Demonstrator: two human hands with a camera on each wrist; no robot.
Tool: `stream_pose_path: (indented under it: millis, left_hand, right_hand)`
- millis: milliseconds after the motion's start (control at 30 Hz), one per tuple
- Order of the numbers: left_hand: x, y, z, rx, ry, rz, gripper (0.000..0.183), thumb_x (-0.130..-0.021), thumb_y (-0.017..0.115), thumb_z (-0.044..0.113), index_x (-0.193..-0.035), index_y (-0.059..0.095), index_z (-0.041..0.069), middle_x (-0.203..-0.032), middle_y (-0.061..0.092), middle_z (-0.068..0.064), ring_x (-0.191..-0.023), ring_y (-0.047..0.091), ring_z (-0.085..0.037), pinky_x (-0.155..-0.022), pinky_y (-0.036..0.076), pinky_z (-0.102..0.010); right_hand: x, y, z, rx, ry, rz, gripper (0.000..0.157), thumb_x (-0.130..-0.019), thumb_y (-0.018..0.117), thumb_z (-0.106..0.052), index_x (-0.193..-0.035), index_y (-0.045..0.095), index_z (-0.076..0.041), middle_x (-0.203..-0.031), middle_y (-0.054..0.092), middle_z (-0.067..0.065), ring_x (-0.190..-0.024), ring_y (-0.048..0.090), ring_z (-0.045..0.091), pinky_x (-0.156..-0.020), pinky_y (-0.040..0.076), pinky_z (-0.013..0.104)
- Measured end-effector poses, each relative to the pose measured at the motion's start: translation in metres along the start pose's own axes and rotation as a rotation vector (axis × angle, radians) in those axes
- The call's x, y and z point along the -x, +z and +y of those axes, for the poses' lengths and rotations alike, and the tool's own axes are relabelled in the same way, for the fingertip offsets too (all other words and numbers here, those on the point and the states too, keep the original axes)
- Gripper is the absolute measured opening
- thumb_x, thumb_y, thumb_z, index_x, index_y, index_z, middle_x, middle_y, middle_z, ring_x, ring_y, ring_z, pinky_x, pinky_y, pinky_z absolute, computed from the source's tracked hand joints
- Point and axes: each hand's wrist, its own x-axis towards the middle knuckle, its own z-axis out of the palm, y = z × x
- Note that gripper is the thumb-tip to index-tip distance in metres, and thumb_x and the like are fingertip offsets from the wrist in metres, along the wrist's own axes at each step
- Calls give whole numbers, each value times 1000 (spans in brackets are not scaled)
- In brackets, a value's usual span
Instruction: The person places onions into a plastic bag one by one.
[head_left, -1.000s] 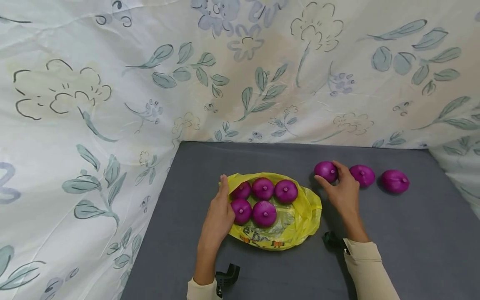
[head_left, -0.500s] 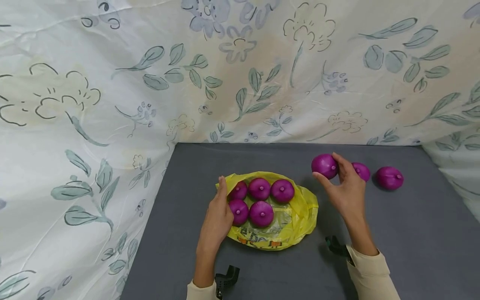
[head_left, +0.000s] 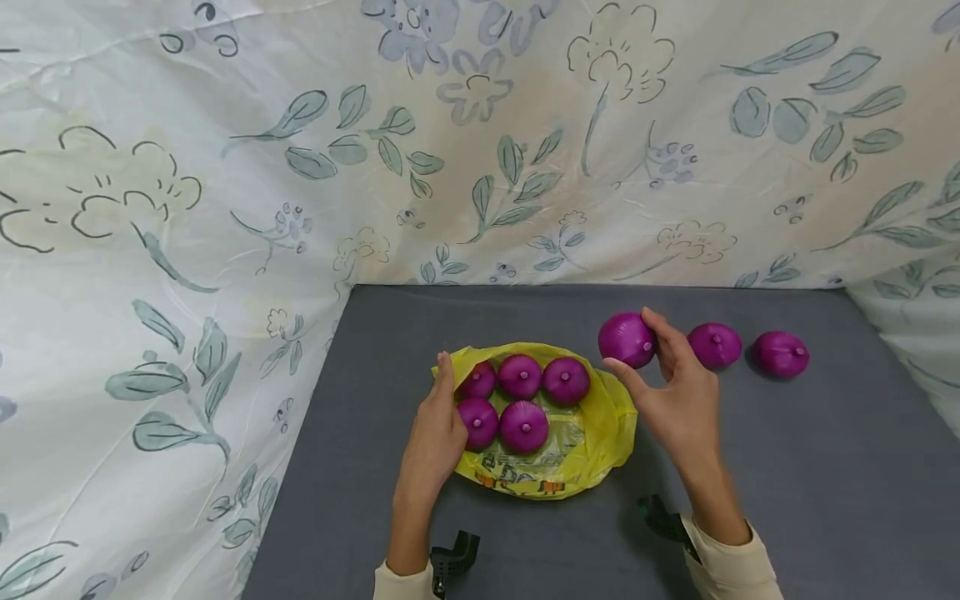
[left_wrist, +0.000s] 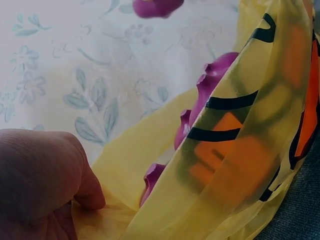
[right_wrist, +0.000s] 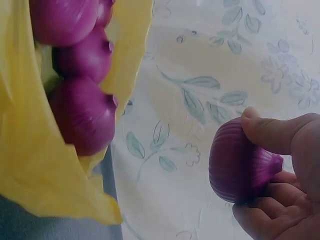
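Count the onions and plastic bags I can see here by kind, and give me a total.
Purple onions: 8 visible (5 in the yellow bag, 1 in the right hand, 2 on the grey table)
Plastic bags: 1
Total: 9

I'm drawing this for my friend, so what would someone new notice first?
Probably the bright yellow bag on the gray table, with five purple onions showing inside. Next, the onion held in the right hand, by the bag's upper right in the head view, and two more onions on the table farther right.
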Motion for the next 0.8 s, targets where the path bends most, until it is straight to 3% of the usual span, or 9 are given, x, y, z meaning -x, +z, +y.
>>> stream_pose_path:
  millis: [267, 600, 633, 800]
  left_hand:
    - [1, 0, 1, -1, 1, -3, 82, -103, 47, -7, -171, 6, 16, -171, 31, -15, -45, 22, -8, -45, 26, -26]
    - [2, 1, -1, 16, -6, -9, 81, -105, 44, -7, -171, 4, 18, -172, 28, -14, -44, 22, -8, -46, 26, -26]
    - [3, 1, -1, 18, -7, -8, 81, -105, 44, -7, -171, 5, 19, -169, 34, -17, -44, 22, -8, -46, 26, -26]
    - [2, 1, 0, 10, 1, -1, 80, -105, 45, -7, -171, 6, 17, -170, 33, -17, -45, 22, -8, -46, 26, -26]
  right_hand:
    - [13, 5, -7, -45, -61, -22, 82, -81, 94, -13, -154, 58, -24, -152, 59, -2, -138, 57, 16, -104, 43, 14]
    - [32, 15, -9, -93, -73, -72, 81, -81, 93, -10, -153, 58, -17, -153, 59, -1, -140, 53, 7, -105, 42, 15]
    - [34, 17, -8, -99, -76, -76, 81, -80, 93, -9, -153, 59, -17, -153, 59, 0, -140, 53, 7, -105, 42, 15]
    - [43, 25, -1, -119, -94, -80, 82, -78, 94, -4, -151, 59, -12, -152, 61, 5, -140, 54, 12, -107, 42, 18]
